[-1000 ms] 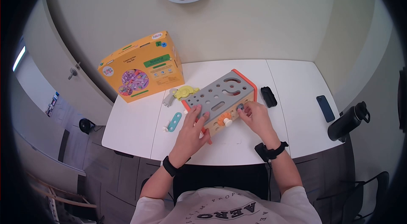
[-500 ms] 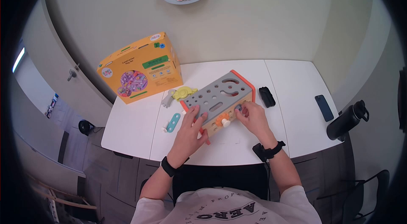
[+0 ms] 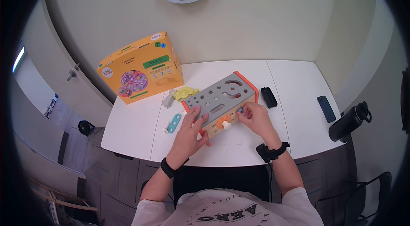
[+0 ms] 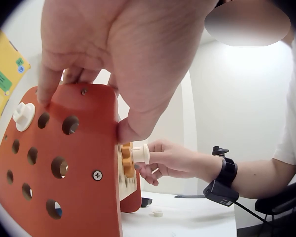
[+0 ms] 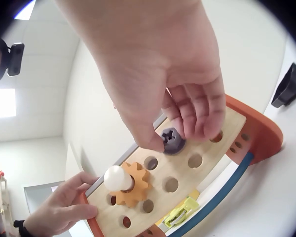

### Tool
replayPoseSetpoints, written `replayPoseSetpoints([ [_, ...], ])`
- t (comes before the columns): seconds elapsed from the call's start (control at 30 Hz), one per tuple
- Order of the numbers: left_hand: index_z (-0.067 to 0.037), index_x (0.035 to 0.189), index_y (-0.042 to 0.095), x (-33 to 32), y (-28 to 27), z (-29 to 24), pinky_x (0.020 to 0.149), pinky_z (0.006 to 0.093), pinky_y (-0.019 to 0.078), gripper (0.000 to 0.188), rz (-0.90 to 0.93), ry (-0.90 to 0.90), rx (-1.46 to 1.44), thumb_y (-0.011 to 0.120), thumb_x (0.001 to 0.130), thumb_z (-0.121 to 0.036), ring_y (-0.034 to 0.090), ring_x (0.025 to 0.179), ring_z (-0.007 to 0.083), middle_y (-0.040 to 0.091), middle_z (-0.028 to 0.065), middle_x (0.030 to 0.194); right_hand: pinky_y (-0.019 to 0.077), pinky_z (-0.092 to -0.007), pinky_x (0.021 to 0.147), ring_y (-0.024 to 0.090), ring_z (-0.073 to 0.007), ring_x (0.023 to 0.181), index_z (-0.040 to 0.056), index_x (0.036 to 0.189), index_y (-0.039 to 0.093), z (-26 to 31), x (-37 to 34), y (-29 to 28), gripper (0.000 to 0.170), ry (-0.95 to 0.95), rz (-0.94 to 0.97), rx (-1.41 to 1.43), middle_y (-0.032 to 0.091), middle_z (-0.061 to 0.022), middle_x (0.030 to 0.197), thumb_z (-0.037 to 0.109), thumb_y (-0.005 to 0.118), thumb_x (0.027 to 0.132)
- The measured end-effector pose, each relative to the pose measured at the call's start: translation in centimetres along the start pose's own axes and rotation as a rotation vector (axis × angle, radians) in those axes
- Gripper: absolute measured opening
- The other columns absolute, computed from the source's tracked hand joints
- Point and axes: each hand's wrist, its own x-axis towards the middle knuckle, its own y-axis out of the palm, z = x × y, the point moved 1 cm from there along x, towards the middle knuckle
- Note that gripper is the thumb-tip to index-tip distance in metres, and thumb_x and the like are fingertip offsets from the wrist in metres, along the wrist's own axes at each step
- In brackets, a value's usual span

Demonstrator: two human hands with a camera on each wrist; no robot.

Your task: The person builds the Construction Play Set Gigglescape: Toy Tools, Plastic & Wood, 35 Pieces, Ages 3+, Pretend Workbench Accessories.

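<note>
A toy workbench (image 3: 228, 98) with a grey holed top, red end panels and a wooden front stands angled on the white table. My left hand (image 3: 188, 134) grips its near left corner, fingertips on the grey top and thumb at the front edge. Thumb and fingers of my right hand (image 3: 257, 119) pinch a dark grey toy screw (image 5: 173, 143) with a cross slot, set against a hole in the wooden front. Left of that screw, an orange gear (image 5: 143, 181) sits on the front behind a white bolt (image 5: 117, 178). Another white bolt (image 4: 23, 117) pokes out of the red end panel.
Beyond the workbench's left end lie a yellow-green toy piece (image 3: 186, 93) and a grey one (image 3: 168, 100). A teal holed strip (image 3: 174, 123) lies left of my left hand. A yellow box (image 3: 139, 70) stands behind; a black case (image 3: 269, 98), phone (image 3: 326, 109) and bottle (image 3: 347, 124) are rightward.
Both hands keep their places on the workbench. The right fingers shift slightly around the grey screw; the whole view has moved a little.
</note>
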Motion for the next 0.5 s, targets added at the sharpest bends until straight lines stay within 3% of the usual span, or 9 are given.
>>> replayPoseSetpoints([
  [0.03,-0.004,0.136,0.063,0.0,-0.1,0.1,0.118,0.0471,0.0433,0.059,0.003,-0.006,-0.009,0.079,0.080,-0.004,0.042,0.148,0.0437,0.047,0.0251,0.155,0.0545,-0.0318,0.062,0.068,-0.0204,0.064,-0.0029,0.084,0.067,-0.1,-0.1,-0.3,0.031,0.018,0.028,0.036,0.067,-0.0103,0.069,0.023,0.083,0.086],
  [0.13,-0.005,0.136,0.063,0.1,-0.3,0.4,0.119,0.0469,0.0420,0.058,0.011,-0.016,-0.030,0.078,0.080,-0.004,0.041,0.150,0.0432,0.047,0.0239,0.156,0.0585,-0.0358,0.071,0.074,-0.0251,0.082,-0.0023,0.094,0.070,-2.4,-0.7,-1.1,0.033,0.110,0.368,-0.012,0.071,-0.0170,0.084,0.027,0.083,0.086],
  [0.23,-0.005,0.135,0.063,0.2,-0.6,0.9,0.121,0.0464,0.0407,0.057,0.024,-0.018,-0.037,0.078,0.080,-0.003,0.040,0.151,0.0423,0.047,0.0224,0.157,0.0609,-0.0359,0.077,0.075,-0.0242,0.092,0.0001,0.121,0.065,-6.0,-1.3,1.7,0.044,0.053,0.470,-0.017,0.072,-0.0181,0.111,0.022,0.083,0.088],
  [0.33,-0.004,0.134,0.064,0.5,-1.0,1.5,0.122,0.0474,0.0391,0.056,0.044,-0.036,-0.046,0.079,0.080,-0.003,0.038,0.152,0.0413,0.048,0.0203,0.157,0.0625,-0.0391,0.090,0.073,-0.0239,0.106,0.0039,0.141,0.050,-6.8,-1.5,5.2,0.054,0.598,0.512,0.749,0.065,-0.0143,0.133,0.009,0.075,0.094],
  [0.43,-0.006,0.136,0.063,1.0,-1.5,1.4,0.123,0.0555,0.0342,0.059,0.076,-0.043,0.019,0.079,0.080,-0.003,0.037,0.153,0.0424,0.048,0.0202,0.157,0.0596,-0.0437,0.103,0.069,-0.0257,0.118,0.0058,0.147,0.044,-5.5,-1.7,7.0,0.053,0.564,0.314,1.253,0.061,-0.0100,0.141,-0.004,0.063,0.099],
  [0.5,-0.008,0.139,0.062,1.4,-1.5,1.2,0.123,0.0636,0.0291,0.062,0.103,-0.014,0.156,0.079,0.080,-0.005,0.038,0.152,0.0438,0.049,0.0209,0.156,0.0571,-0.0444,0.107,0.066,-0.0261,0.125,0.0062,0.146,0.045,-5.9,-1.8,8.0,0.051,0.489,0.287,1.392,0.060,-0.0098,0.143,-0.007,0.061,0.100],
])
